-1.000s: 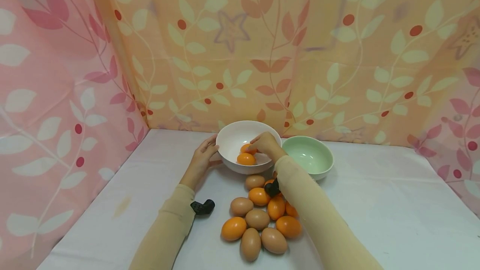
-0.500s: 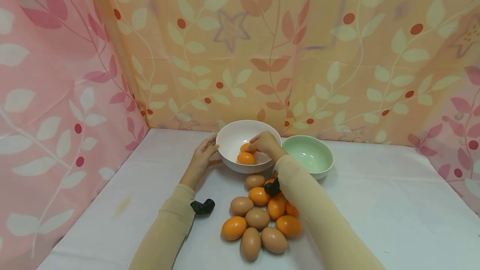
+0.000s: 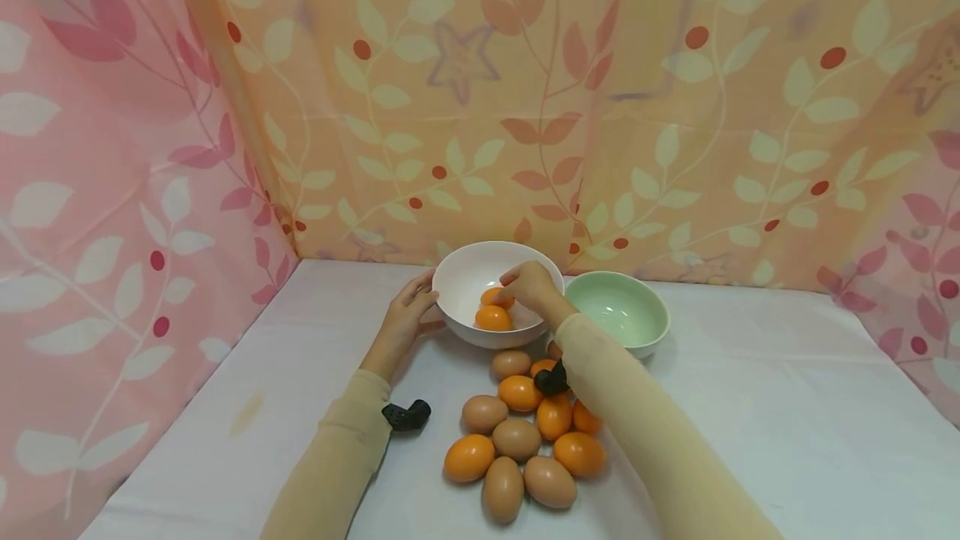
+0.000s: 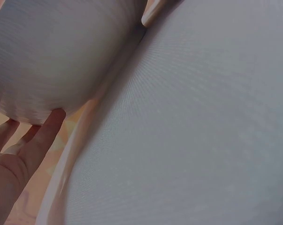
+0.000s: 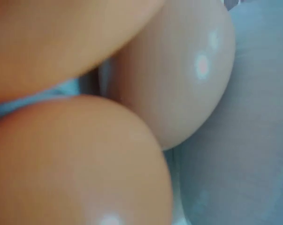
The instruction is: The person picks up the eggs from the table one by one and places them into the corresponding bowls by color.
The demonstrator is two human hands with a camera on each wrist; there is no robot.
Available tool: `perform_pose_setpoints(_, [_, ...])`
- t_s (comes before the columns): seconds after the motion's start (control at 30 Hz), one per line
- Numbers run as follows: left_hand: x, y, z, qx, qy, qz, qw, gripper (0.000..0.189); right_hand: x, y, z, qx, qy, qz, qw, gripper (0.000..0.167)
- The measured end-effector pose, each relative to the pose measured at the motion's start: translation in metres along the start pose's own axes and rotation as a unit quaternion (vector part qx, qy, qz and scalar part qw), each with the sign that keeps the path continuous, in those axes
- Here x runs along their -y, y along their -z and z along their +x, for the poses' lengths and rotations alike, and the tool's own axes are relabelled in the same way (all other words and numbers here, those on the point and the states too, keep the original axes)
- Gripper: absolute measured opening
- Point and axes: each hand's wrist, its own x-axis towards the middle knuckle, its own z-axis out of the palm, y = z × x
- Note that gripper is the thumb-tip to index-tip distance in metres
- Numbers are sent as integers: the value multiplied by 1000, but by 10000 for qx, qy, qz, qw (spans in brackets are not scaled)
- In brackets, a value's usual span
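Inside the white bowl (image 3: pixel 468 269) lie two orange eggs, the nearer egg (image 3: pixel 492 319) and the farther egg (image 3: pixel 496 298). My right hand (image 3: pixel 531 283) reaches over the bowl's right rim, its fingertips and thumb pinching the farther egg, which they partly cover. On the bowl's left side, my left hand (image 3: pixel 405 311) rests fairly straight fingers against the outer wall, thumb close to the rim. In the left wrist view, the fingers (image 4: pixel 42 136) touch the underside curve of the bowl (image 4: pixel 61 51). The right hand itself is out of the right wrist view.
Several brown eggs (image 3: pixel 517 439) and orange eggs (image 3: pixel 468 457) lie grouped in front of the bowl, some hidden under the right forearm. A green bowl (image 3: pixel 622 315) stands close on the right. Large eggs (image 5: pixel 75 164) fill the right wrist view. A patterned curtain (image 3: pixel 465 148) hangs behind the table.
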Motion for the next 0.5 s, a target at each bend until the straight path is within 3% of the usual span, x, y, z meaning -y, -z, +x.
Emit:
perform_pose_setpoints(0.17, [1, 1, 0, 47, -37, -33, 10000, 52, 8, 6, -11, -281, 402, 215, 9986, 33])
perform_pose_setpoints(0.5, [3, 3, 2, 73, -31, -92, 9999, 51, 15, 22, -46, 183, 856, 1052, 9906, 37])
